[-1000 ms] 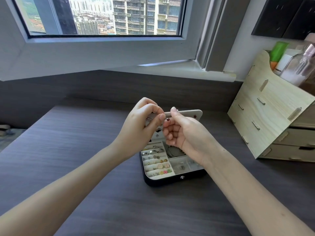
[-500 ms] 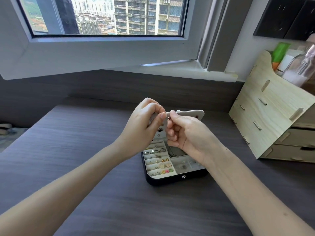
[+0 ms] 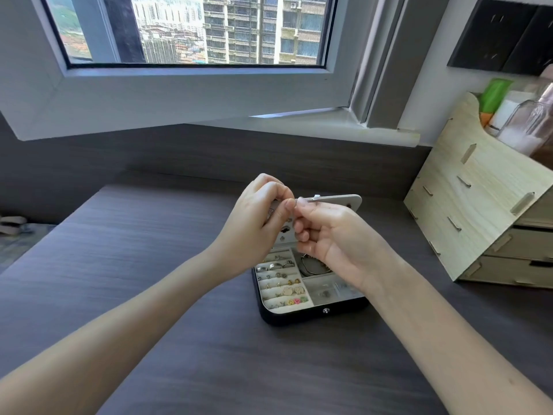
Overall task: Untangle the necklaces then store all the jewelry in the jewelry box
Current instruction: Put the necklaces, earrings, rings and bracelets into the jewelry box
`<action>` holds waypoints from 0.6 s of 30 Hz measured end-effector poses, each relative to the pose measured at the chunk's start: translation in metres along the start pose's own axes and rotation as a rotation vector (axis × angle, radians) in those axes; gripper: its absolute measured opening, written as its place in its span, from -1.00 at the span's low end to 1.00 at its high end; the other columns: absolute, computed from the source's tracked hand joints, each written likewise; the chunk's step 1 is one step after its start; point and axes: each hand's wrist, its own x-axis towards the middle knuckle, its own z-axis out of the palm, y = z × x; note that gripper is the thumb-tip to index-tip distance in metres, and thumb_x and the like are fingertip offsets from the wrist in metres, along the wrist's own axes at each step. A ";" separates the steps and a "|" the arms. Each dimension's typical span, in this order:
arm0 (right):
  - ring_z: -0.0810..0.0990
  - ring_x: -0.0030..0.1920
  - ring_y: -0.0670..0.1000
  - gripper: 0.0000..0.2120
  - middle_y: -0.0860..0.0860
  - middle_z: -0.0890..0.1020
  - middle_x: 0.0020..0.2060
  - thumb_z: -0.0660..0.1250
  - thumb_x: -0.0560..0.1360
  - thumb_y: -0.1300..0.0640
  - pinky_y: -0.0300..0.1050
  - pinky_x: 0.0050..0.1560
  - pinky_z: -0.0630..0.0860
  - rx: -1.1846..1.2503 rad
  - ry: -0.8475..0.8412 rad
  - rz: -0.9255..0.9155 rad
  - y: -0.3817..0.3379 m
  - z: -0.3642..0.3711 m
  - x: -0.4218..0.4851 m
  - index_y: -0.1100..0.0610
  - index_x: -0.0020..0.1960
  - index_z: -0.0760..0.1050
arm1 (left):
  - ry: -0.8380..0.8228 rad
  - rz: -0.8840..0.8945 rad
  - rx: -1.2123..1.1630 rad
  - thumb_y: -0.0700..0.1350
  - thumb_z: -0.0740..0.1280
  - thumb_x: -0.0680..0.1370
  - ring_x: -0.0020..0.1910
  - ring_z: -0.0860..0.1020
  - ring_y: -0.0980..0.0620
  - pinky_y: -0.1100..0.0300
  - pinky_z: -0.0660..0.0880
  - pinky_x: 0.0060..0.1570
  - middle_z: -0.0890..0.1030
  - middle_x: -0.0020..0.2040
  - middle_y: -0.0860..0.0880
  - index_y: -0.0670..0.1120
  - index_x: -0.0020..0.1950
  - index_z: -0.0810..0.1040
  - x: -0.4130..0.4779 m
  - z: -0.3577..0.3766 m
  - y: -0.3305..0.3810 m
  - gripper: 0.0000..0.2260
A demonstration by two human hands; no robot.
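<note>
1. Grip. The left hand (image 3: 257, 217) and the right hand (image 3: 332, 232) are raised, and their fingertips meet at one pinch point. On each hand the thumb and index finger are pressed together at the tip, and the other fingers are curled toward the palm. Both hands pinch a small piece (image 3: 295, 202) at the meeting point. It is too small to identify.

2. Task item location. The jewelry box (image 3: 314, 314) sits open on the table (image 3: 149, 265), directly below the pinch point and apart from both hands. Its lid (image 3: 344, 200) stands upright just behind the pinch point, partly hidden by the fingers.

3. Box contents, referenced to the grip.
- Below the left hand: padded rows (image 3: 281, 283) holding rings and earrings.
- Below the right palm: a compartment holding a metal bracelet or chain (image 3: 311, 265), partly hidden by the hand.
- Below the right wrist, at the near edge of the box: a compartment (image 3: 332, 290) holding several small pieces, too small to identify.

4. Surroundings. A wooden drawer organizer (image 3: 478, 211) stands on the table well to the right of the grip. A window (image 3: 191, 28) lies above and behind the grip.
</note>
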 end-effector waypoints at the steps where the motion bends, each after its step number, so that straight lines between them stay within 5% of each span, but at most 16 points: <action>1: 0.39 -0.40 -0.09 -0.72 0.02 0.48 -0.41 0.23 0.57 0.04 -0.20 -0.31 0.34 0.009 0.002 0.037 0.000 0.000 0.000 0.17 -0.22 0.55 | -0.001 -0.003 -0.003 -0.10 0.20 0.56 -0.10 0.42 0.17 0.36 0.34 -0.10 0.41 -0.09 0.15 -0.06 -0.12 0.46 0.000 0.000 0.000 -0.90; 5: 0.35 -0.48 -0.08 -0.59 0.03 0.45 -0.47 0.11 0.62 -0.01 -0.24 -0.47 0.28 -0.020 0.009 0.114 -0.002 0.002 0.001 0.19 -0.30 0.45 | 0.004 0.002 0.011 -0.11 0.20 0.56 -0.07 0.44 0.13 0.30 0.38 -0.06 0.42 -0.08 0.14 -0.06 -0.11 0.45 0.000 0.001 0.000 -0.91; 11: 0.35 -0.40 -0.09 -0.77 0.01 0.46 -0.43 0.20 0.58 0.14 -0.22 -0.32 0.29 0.033 0.008 0.028 -0.003 0.001 -0.001 0.17 -0.22 0.47 | 0.003 -0.002 -0.001 -0.11 0.19 0.56 -0.07 0.44 0.13 0.27 0.40 -0.03 0.41 -0.09 0.14 -0.06 -0.12 0.45 0.000 0.000 0.001 -0.90; 15: 0.38 -0.43 -0.05 -0.61 0.07 0.49 -0.43 0.14 0.59 -0.02 -0.20 -0.37 0.30 0.047 0.000 0.154 -0.003 0.001 0.001 0.21 -0.27 0.47 | 0.003 -0.001 0.005 -0.10 0.19 0.56 -0.07 0.43 0.12 0.29 0.38 -0.04 0.41 -0.08 0.13 -0.07 -0.12 0.45 0.000 0.000 0.001 -0.90; 18: 0.33 -0.47 -0.07 -0.63 0.04 0.43 -0.46 0.12 0.61 0.07 -0.24 -0.45 0.24 0.071 0.001 0.134 -0.003 0.002 0.002 0.18 -0.32 0.41 | 0.006 -0.004 0.002 -0.11 0.19 0.56 -0.07 0.44 0.11 0.28 0.39 -0.05 0.41 -0.08 0.13 -0.09 -0.12 0.47 -0.001 0.001 0.001 -0.89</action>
